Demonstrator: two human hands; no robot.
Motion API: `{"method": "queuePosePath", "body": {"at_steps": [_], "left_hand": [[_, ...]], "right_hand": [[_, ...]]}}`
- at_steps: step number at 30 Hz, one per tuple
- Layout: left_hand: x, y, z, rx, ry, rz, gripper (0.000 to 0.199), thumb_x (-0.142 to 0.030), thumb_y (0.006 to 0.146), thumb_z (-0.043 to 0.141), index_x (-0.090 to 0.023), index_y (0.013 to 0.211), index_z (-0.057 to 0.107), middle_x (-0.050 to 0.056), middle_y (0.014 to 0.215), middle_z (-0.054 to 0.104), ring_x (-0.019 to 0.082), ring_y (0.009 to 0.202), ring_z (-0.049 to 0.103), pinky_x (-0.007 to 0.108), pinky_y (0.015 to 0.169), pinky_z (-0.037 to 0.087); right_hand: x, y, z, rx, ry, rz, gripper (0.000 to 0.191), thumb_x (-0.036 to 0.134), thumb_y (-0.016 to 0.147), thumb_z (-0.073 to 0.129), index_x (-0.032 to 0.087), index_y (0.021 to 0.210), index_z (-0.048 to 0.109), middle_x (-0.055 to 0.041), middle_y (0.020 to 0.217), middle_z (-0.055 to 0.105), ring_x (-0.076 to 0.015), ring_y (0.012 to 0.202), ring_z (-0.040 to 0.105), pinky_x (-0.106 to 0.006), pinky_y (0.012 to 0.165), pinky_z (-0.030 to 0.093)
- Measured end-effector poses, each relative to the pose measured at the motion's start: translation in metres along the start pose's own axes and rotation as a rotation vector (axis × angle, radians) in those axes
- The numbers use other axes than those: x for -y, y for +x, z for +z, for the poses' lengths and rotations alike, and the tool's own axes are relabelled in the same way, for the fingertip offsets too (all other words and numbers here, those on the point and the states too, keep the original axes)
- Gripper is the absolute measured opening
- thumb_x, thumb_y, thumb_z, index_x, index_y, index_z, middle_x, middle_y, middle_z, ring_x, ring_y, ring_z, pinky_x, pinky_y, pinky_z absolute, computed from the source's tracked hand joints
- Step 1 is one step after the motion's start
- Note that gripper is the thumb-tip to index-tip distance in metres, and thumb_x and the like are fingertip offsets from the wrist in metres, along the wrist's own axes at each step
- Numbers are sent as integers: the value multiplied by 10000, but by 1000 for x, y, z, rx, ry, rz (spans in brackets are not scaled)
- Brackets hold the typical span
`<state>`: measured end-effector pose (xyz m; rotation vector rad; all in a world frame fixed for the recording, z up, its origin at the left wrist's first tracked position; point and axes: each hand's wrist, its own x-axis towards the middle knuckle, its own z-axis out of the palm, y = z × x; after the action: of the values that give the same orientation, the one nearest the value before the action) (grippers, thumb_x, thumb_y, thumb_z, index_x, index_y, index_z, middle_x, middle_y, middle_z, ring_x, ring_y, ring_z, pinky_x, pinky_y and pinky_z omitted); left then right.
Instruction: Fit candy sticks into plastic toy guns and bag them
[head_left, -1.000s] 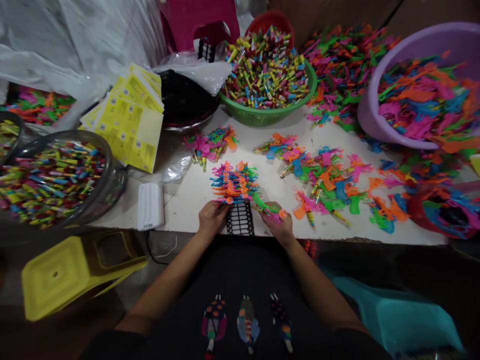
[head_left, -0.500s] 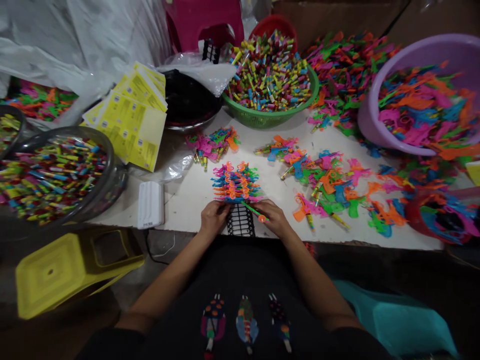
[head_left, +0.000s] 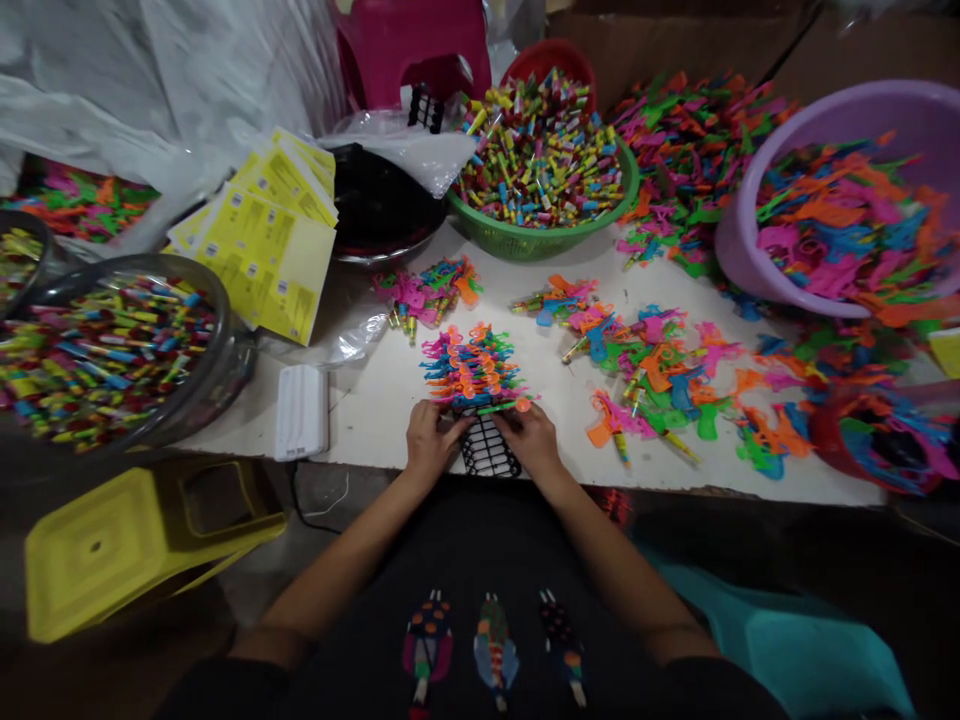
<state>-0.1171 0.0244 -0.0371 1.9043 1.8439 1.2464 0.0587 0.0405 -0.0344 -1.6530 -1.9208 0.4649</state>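
A black lattice strip (head_left: 489,447) lies at the table's front edge, its far part covered by rows of small coloured plastic pieces (head_left: 471,368) with orange round ends. My left hand (head_left: 433,437) is closed at the strip's left side, thumb and fingers on its edge near the front row. On the right, my right hand (head_left: 531,437) pinches a green stick-like piece (head_left: 499,407) with an orange round end, laid across the strip just in front of the rows. The fingertips of both hands are partly hidden by the pieces.
Loose toy pieces (head_left: 652,365) spread to the right, before a purple tub (head_left: 739,215) and a red bowl (head_left: 829,445). Behind stands a green basket (head_left: 517,240). A white box (head_left: 298,412), yellow sheets (head_left: 262,255) and a clear basin (head_left: 221,330) are at left.
My right hand has moved left and inward, swinging the green piece from a slant to nearly level across the strip. My left thumb has reached further over the strip.
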Motion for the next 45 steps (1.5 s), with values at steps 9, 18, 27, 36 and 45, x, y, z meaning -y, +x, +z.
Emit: {"method": "queuePosePath", "body": {"at_steps": [9,18,27,36,45], "left_hand": [[5,-1,7,7,4,-4,250,-399,706,628,-170,789,568,36,755,553,154,751,533,273,673,438],[2,-2,-14,159,33,-34,188,-353,759,569,-174,706,592,7,645,577,113,593,525,221,562,408],[-39,12,-47,574,-4,-7,108,-265,730,600,-224,764,693,19,745,691,152,686,622,242,635,466],[-66,7,-43,429,-475,-93,165,-341,681,660,-209,769,706,15,712,695,136,643,634,231,627,515],[-13,-10,-43,140,-313,-34,141,-280,713,627,-192,811,679,43,872,692,169,792,648,310,723,535]], "right_hand": [[13,6,6,104,-96,55,234,293,809,452,180,826,657,-82,809,661,-187,757,606,-278,668,458],[-20,51,-62,122,-175,361,328,406,811,419,202,769,672,-57,748,683,-180,714,618,-271,637,437],[-39,97,-70,-84,-193,595,235,342,732,535,140,788,639,-92,729,651,-210,714,601,-310,643,436],[34,-37,-56,-39,161,-289,215,308,803,504,205,620,551,-2,545,556,-107,525,517,-220,524,412],[-67,-24,-122,218,-474,618,257,406,687,572,162,738,639,-128,787,655,-245,700,604,-328,573,417]]}}
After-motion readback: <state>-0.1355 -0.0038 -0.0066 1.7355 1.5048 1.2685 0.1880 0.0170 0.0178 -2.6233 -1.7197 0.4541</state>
